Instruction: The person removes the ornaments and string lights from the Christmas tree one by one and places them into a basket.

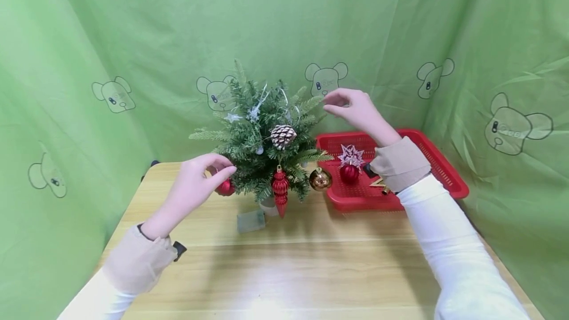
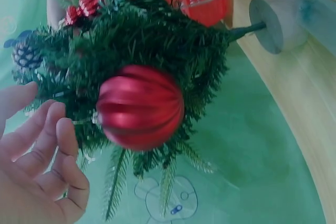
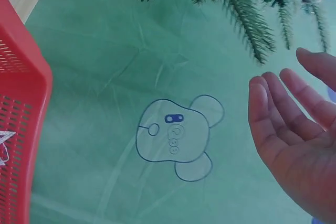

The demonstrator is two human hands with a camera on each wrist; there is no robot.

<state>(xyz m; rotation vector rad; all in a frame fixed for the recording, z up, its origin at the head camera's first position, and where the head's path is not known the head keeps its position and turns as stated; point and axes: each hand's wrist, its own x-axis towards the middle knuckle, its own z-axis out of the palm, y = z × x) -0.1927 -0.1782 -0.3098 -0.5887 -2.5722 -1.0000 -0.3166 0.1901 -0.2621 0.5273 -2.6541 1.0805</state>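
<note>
A small green Christmas tree stands on the wooden table, hung with ornaments. On its left side hangs a ribbed red ball ornament. My left hand is beside that ball, its fingertips near the ball's cap and thread, thumb and fingers apart in the left wrist view. Past the tree's upper right branches, my right hand hovers with loosely bent fingers and nothing between them. A pinecone, a red finial-shaped ornament and a shiny gold ball hang at the tree's front and right.
At the right lies a red plastic basket holding a clear snowflake ornament, a red ball and a gold star. Before the tree's pale base lies a translucent box. Green curtains enclose the table.
</note>
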